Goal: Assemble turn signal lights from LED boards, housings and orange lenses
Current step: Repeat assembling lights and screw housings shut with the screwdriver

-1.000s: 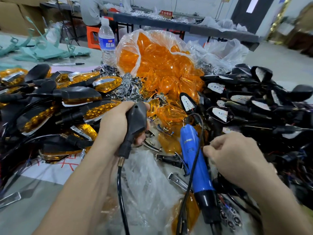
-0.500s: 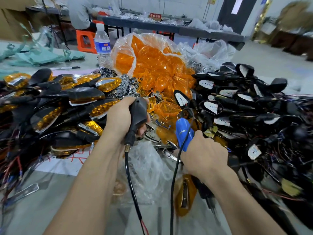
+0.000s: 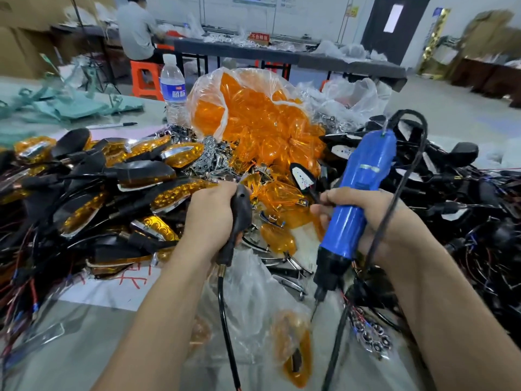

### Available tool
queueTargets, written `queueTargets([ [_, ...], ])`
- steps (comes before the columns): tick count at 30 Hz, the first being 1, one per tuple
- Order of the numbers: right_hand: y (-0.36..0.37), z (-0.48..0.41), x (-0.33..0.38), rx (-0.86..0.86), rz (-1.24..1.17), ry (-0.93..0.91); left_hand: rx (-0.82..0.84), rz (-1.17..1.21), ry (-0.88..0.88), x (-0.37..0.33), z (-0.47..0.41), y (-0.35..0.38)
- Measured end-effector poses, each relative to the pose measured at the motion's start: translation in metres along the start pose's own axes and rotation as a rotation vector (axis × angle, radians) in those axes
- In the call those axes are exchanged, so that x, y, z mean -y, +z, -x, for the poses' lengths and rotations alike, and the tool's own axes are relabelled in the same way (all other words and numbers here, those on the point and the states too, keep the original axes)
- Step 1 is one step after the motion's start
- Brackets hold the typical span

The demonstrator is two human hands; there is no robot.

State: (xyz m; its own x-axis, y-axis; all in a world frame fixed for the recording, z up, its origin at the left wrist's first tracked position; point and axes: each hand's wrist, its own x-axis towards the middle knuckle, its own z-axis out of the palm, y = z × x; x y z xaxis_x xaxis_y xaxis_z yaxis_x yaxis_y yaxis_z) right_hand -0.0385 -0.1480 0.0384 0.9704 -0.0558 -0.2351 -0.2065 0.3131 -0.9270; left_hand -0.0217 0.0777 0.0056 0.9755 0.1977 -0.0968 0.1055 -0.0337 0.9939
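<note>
Gripping a black housing (image 3: 242,207) by its body, my left hand (image 3: 210,221) has its fingers clenched round it just in front of the loose orange lenses (image 3: 282,193), and the housing's black cable hangs down toward me. My right hand (image 3: 377,218) is wrapped round the lower barrel of the blue electric screwdriver (image 3: 363,170), fingers curled tight. The tool stands tilted, bit pointing down at the clear plastic sheet (image 3: 248,300) (the bit itself is blurred, so I cannot tell if it touches anything). Its cord loops up from the top and drops past my wrist.

Between and behind the hands sits the clear bag of orange lenses (image 3: 253,122), open at the near side. To the left lies the heap of finished signals (image 3: 118,193) with amber faces. To the right is a tangle of black housings with white LED boards (image 3: 456,176) and thin wires. One orange lens (image 3: 293,354) lies apart on the table (image 3: 56,356) near me. A water bottle (image 3: 173,88) stands upright behind the heap, with a pen (image 3: 112,125) to its left.
</note>
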Motion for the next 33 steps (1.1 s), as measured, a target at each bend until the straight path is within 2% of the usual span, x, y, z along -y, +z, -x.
queueTargets([
  [3, 0.002, -0.013, 0.001, 0.128, -0.149, 0.002, -0.097, -0.286, 0.182, 0.003, 0.005, 0.004],
  [6, 0.005, -0.026, -0.002, 0.153, -0.419, 0.01, -0.154, -0.425, 0.231, 0.01, 0.002, 0.005],
  [9, 0.01, -0.036, -0.002, 0.14, -0.703, 0.025, -0.174, -0.456, 0.232, 0.014, -0.003, 0.007],
  [13, 0.015, -0.054, -0.002, 0.005, -0.889, -0.105, -0.177, -0.499, 0.212, 0.018, -0.004, 0.008],
  [16, 0.013, -0.064, -0.005, -0.082, -0.949, -0.156, -0.243, -0.522, 0.178, 0.02, -0.006, 0.008],
  [19, 0.01, -0.068, -0.013, -0.089, -0.969, -0.162, -0.284, -0.549, 0.13, 0.021, -0.004, 0.01],
  [30, 0.01, -0.062, -0.033, 0.022, -0.99, -0.23, -0.35, -0.621, 0.303, 0.025, 0.0, 0.014],
  [33, 0.012, -0.059, -0.039, 0.03, -0.986, -0.238, -0.371, -0.654, 0.302, 0.026, 0.001, 0.014],
])
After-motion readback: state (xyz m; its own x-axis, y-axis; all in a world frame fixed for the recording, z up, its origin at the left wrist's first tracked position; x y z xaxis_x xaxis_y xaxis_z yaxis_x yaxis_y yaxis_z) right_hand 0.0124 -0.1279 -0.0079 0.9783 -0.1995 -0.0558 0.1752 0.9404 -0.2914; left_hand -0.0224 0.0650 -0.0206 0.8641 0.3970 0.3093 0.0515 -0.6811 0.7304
